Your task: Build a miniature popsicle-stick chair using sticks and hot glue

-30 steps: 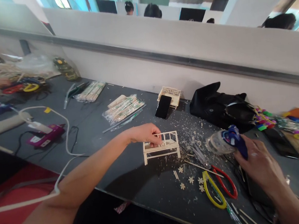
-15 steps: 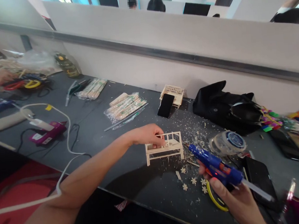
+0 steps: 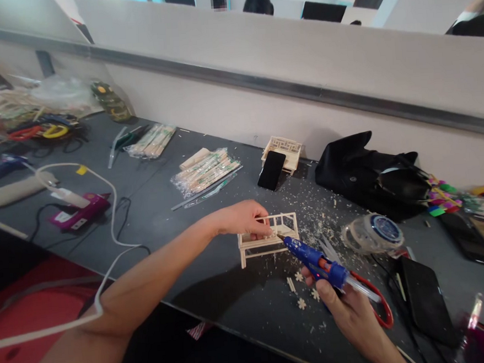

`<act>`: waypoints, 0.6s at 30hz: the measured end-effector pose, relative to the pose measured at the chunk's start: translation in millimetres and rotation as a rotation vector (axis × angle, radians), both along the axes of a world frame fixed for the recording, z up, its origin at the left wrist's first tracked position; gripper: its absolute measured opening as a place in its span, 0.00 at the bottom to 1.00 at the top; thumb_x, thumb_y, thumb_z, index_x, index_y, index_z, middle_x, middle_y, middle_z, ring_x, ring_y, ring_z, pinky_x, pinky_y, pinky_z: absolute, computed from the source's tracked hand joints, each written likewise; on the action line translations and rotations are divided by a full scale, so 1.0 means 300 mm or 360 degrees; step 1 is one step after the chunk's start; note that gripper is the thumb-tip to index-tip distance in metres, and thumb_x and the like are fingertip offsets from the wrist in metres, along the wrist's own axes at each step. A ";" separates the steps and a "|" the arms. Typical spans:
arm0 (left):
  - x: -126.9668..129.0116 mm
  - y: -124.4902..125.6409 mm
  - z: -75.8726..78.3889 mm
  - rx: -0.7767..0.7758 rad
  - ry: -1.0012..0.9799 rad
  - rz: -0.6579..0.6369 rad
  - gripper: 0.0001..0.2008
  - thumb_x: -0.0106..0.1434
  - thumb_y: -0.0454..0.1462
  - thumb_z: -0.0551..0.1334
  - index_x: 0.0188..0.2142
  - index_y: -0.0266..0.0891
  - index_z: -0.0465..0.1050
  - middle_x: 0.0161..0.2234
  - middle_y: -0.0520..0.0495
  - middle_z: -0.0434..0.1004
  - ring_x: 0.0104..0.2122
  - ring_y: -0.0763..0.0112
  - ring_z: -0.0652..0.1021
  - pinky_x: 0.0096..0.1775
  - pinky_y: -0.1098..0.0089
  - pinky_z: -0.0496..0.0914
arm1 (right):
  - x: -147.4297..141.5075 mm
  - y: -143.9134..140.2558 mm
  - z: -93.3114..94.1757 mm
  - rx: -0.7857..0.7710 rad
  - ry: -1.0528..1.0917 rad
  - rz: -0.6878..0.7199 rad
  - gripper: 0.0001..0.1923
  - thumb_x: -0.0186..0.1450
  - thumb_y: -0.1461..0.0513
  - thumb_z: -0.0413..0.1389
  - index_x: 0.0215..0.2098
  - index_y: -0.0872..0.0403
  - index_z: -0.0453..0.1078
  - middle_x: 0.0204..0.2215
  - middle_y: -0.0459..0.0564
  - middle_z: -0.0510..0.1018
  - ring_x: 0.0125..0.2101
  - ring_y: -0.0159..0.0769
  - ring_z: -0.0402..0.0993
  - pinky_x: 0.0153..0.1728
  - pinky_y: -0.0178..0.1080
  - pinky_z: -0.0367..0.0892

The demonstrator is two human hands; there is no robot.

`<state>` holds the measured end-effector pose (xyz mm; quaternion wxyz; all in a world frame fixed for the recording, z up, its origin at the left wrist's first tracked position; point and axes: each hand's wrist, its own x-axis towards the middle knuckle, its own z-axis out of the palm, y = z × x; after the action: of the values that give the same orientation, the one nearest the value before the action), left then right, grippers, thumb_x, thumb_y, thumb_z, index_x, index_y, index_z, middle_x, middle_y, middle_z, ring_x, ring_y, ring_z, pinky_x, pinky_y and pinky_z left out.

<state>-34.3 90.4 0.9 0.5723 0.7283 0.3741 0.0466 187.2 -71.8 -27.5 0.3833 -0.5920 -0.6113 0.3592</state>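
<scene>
A miniature bench of pale wooden sticks (image 3: pixel 267 245) stands upright on the dark table. My left hand (image 3: pixel 244 219) reaches over its rail, fingers pinched on a small pale wooden piece at the seat; the fingers partly hide it. My right hand (image 3: pixel 346 309) grips a blue hot glue gun (image 3: pixel 311 258), whose nozzle points at the bench beside my left fingertips. Whether the nozzle touches wood I cannot tell. Flower-shaped wooden pieces (image 3: pixel 302 304) and two short sticks (image 3: pixel 290 285) lie in front of the bench. Red-handled scissors (image 3: pixel 387 309) lie partly under my right hand.
Behind lie a phone (image 3: pixel 271 170) against another stick model (image 3: pixel 292 151), bagged sticks (image 3: pixel 208 173) and a black bag (image 3: pixel 361 173). A clear jar (image 3: pixel 359 235) and a dark phone (image 3: pixel 426 296) are at right. A purple glue gun (image 3: pixel 78 214) and white cable (image 3: pixel 114 212) lie left.
My right hand has brought the blue glue gun left, its nozzle now at the bench beside my left fingers. The scissors show more from behind it. My left hand stays at the bench.
</scene>
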 end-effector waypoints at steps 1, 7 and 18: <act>0.001 -0.001 0.001 0.0001 0.0012 0.0005 0.07 0.56 0.38 0.64 0.23 0.39 0.73 0.21 0.52 0.77 0.24 0.74 0.75 0.32 0.72 0.67 | -0.001 0.005 0.003 0.0013 -0.0022 0.0009 0.24 0.65 0.43 0.53 0.38 0.52 0.80 0.33 0.54 0.85 0.33 0.42 0.83 0.35 0.37 0.79; 0.001 0.001 0.000 -0.0018 -0.0001 -0.0010 0.07 0.56 0.37 0.65 0.23 0.39 0.73 0.21 0.52 0.77 0.23 0.74 0.75 0.30 0.73 0.67 | 0.009 0.008 -0.012 0.0050 -0.0079 -0.0056 0.24 0.64 0.42 0.54 0.35 0.52 0.80 0.30 0.54 0.85 0.32 0.43 0.82 0.35 0.38 0.78; 0.012 -0.012 0.020 -0.0070 0.0065 0.0066 0.06 0.55 0.35 0.63 0.22 0.39 0.72 0.21 0.53 0.75 0.23 0.74 0.75 0.28 0.73 0.66 | 0.018 0.017 -0.026 0.0097 -0.0176 -0.0026 0.24 0.66 0.43 0.52 0.35 0.51 0.80 0.30 0.52 0.84 0.31 0.42 0.82 0.35 0.37 0.77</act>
<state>-30.6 86.8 6.8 0.5792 0.7084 0.4018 0.0353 192.5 -66.8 -35.2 0.3697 -0.6038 -0.6374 0.3040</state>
